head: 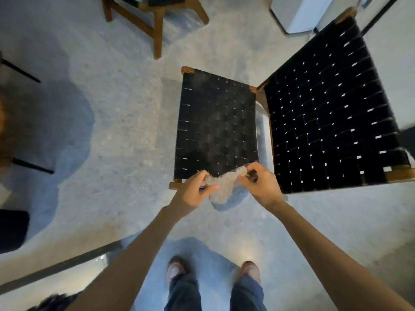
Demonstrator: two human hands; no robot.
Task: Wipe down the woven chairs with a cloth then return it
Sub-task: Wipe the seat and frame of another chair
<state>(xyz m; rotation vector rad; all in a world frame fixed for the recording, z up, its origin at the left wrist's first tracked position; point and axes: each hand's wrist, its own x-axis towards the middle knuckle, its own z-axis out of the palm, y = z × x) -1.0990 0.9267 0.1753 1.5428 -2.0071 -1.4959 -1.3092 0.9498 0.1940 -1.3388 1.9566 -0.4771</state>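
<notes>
Black woven straps make up the seat of the woven chair, seen from the head camera looking down. The seat sits in the middle of the picture, with brown wood at its corners. Some of the straps look dusty and grey. Just to the right of the seat is the chair back. It is woven from black straps too, and little white spots show through the gaps.

Both hands are at the near edge of the seat, holding the cloth between them. The cloth is pale and crumpled. The left hand pinches its left end with curled fingers and thumb. The right hand pinches its right end the same way. The middle of the cloth sags down past the seat edge. I cannot tell if the cloth touches the straps.

Both bare arms reach forward from the near side. Below them are two shoes and dark blue trousers on the grey floor.

Far away, at the top, stands a second chair with brown wooden legs. A white box sits at the far right. Thin dark legs poke in from the left side.
</notes>
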